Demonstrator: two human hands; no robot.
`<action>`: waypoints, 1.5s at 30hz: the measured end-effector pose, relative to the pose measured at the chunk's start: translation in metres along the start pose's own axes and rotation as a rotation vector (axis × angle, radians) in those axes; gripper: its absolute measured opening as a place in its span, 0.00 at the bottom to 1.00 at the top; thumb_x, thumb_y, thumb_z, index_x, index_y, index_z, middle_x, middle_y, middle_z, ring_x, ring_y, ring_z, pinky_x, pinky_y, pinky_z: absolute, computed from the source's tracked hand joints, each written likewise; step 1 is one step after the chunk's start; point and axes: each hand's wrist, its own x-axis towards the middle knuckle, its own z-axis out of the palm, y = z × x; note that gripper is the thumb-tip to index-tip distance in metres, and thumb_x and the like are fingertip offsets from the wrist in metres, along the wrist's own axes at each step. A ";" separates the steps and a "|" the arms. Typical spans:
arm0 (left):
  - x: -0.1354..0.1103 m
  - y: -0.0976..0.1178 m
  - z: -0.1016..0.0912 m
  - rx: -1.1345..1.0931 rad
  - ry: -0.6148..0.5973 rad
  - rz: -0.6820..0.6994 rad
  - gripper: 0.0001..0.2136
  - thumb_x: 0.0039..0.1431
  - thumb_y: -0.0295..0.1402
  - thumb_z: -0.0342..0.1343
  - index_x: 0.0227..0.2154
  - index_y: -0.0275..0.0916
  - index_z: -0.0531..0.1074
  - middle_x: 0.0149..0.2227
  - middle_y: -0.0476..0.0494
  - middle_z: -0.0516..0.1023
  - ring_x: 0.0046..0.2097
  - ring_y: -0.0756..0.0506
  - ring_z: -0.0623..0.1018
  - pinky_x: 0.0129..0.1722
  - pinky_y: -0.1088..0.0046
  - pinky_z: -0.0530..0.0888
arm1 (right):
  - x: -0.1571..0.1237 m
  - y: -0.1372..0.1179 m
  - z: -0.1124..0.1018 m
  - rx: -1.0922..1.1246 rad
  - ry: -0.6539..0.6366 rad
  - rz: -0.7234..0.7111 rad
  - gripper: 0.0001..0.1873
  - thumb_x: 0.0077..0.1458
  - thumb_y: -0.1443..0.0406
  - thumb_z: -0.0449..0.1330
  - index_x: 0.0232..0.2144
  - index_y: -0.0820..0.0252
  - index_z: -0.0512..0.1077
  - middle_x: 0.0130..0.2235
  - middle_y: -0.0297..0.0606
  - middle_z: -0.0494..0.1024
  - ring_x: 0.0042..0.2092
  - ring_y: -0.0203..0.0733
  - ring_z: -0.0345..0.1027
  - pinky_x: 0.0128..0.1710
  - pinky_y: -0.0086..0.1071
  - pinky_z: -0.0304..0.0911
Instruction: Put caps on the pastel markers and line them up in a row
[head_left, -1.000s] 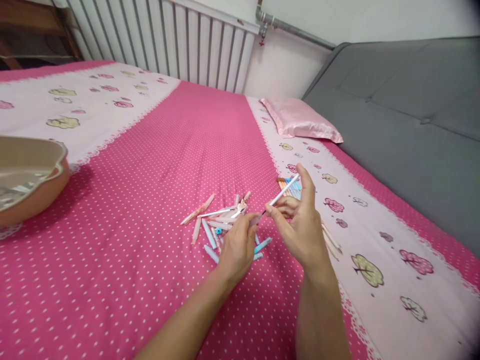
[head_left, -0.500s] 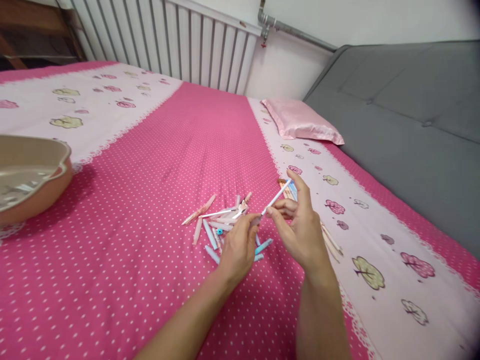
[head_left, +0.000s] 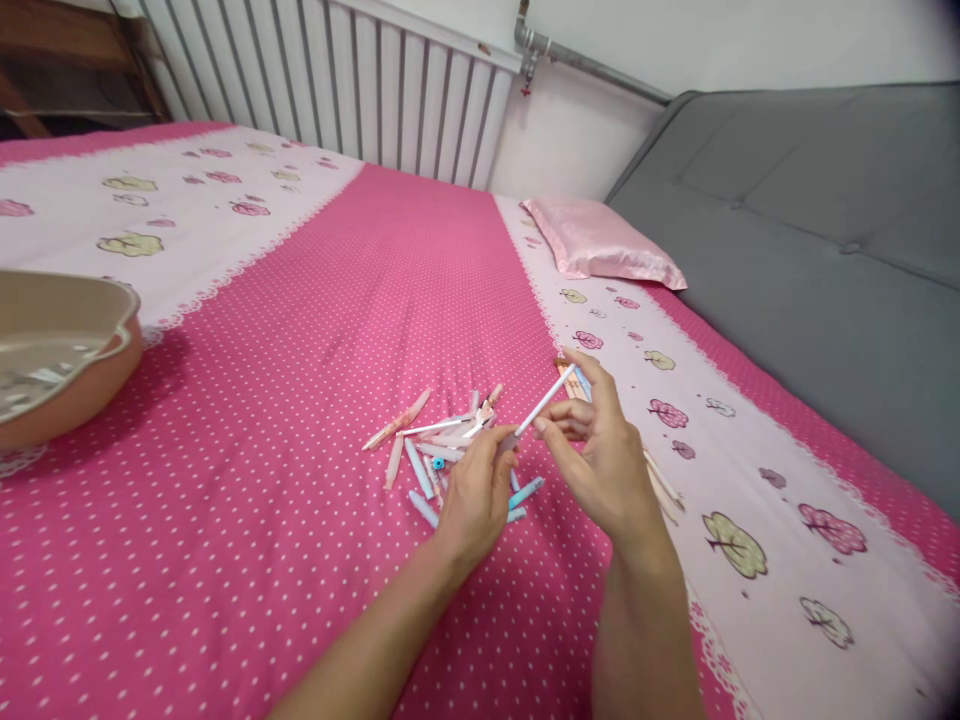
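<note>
My right hand [head_left: 607, 455] pinches a thin white pen [head_left: 550, 394] between thumb and fingers, its far end pointing up and right. My left hand [head_left: 476, 495] pinches a small pale cap [head_left: 511, 440] at the pen's near tip. Under both hands lies a loose pile of pink, white and blue pens and caps [head_left: 435, 450] on the pink dotted bedsheet [head_left: 300, 400]. A second bunch of pens [head_left: 577, 380] lies just beyond my right hand, partly hidden by it.
A tan bowl-like tray [head_left: 60, 350] sits at the left edge. A pink pillow [head_left: 600, 245] lies by the grey padded headboard [head_left: 810, 260] on the right. A white radiator [head_left: 337, 80] runs along the far wall.
The pen in my right hand has slid a little toward my left hand, so its tip now meets the cap. Both hands stay in nearly the same place.
</note>
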 end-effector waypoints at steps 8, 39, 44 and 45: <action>0.001 -0.004 0.000 -0.092 0.065 -0.050 0.12 0.63 0.33 0.43 0.47 0.39 0.62 0.42 0.42 0.72 0.43 0.47 0.73 0.44 0.69 0.68 | 0.001 0.009 0.004 -0.060 -0.251 -0.064 0.28 0.57 0.69 0.47 0.59 0.46 0.55 0.42 0.35 0.75 0.41 0.40 0.70 0.45 0.40 0.65; 0.019 -0.008 -0.042 0.028 0.216 -0.348 0.14 0.54 0.39 0.51 0.40 0.38 0.73 0.30 0.46 0.78 0.29 0.47 0.75 0.28 0.74 0.69 | 0.001 0.013 0.004 0.117 -0.222 0.126 0.23 0.58 0.58 0.51 0.56 0.54 0.61 0.37 0.39 0.77 0.39 0.41 0.71 0.43 0.41 0.65; 0.012 0.003 -0.019 -0.196 0.148 -0.233 0.10 0.53 0.34 0.54 0.37 0.37 0.74 0.38 0.44 0.78 0.38 0.46 0.76 0.38 0.71 0.72 | 0.003 0.023 0.017 0.377 -0.299 0.358 0.25 0.57 0.50 0.49 0.47 0.61 0.68 0.28 0.40 0.77 0.29 0.38 0.73 0.29 0.31 0.67; 0.011 0.005 -0.017 -0.209 0.144 -0.224 0.10 0.53 0.33 0.54 0.37 0.37 0.74 0.38 0.44 0.78 0.39 0.46 0.76 0.40 0.71 0.72 | 0.004 0.024 0.020 0.411 -0.349 0.397 0.26 0.57 0.49 0.48 0.46 0.61 0.69 0.27 0.39 0.77 0.27 0.37 0.73 0.27 0.29 0.66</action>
